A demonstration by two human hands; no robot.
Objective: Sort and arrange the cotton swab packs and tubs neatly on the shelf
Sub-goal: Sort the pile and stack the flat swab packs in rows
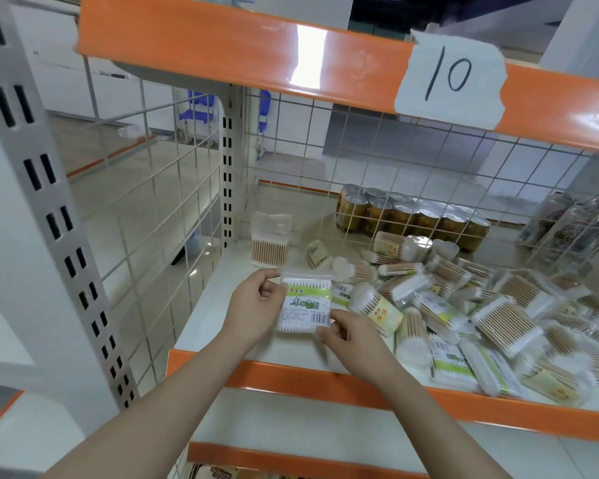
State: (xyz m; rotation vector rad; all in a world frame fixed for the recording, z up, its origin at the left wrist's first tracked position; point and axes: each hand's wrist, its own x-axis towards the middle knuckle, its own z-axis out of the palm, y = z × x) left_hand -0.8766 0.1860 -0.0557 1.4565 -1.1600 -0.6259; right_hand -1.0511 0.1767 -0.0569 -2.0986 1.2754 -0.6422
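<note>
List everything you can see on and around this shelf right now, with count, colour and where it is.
held swab pack: one, clear with green label, between both hands above the shelf's left front
standing swab pack: one, clear with tan sticks, upright at the back left corner
swab pile: many packs and tubs, count unclear, jumbled across the right half
shelf: one, white with orange edge
cans: several, gold, behind the wire grid
paper label: one, white, marked 10, on the upper orange edge
left hand: pinches the pack's top left corner
right hand: pinches its bottom right corner
</note>
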